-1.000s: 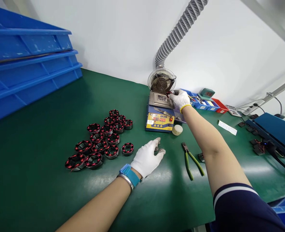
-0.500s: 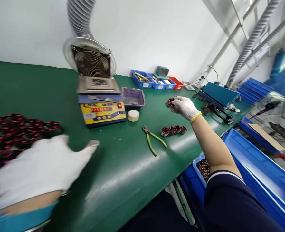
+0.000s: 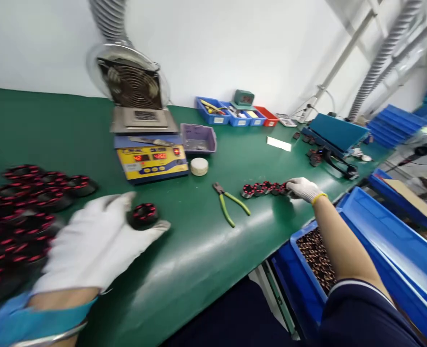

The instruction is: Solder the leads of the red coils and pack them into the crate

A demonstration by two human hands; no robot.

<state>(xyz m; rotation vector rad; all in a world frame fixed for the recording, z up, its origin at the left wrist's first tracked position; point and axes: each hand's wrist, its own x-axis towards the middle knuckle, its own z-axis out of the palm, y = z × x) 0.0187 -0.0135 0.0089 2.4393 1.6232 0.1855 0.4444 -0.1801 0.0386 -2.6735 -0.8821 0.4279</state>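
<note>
My left hand [image 3: 90, 236], in a white glove, is at the left beside a heap of black ring-shaped parts with red marks [image 3: 28, 226]. One such ring [image 3: 144, 215] sits between its thumb and fingers. Further off to the right, my right hand [image 3: 302, 189], also gloved, has its fingers closed at the right end of a short row of smaller parts with red marks [image 3: 258, 189]; its fingertips hide most of the end part. Green-handled cutters [image 3: 227, 203] lie between the hands.
A yellow-and-blue heating unit [image 3: 151, 161] with a fan [image 3: 133, 86] stands at the back, near a purple tray [image 3: 199, 139] and a round white tin [image 3: 199, 166]. Below the table's right edge, a blue bin [image 3: 295, 241] holds many copper-coloured pieces. A white strip [image 3: 279, 143] lies further back.
My right hand has come down, with the part it held, to the right end of the row. A ring now sits in my left hand, which has moved right from the heap.
</note>
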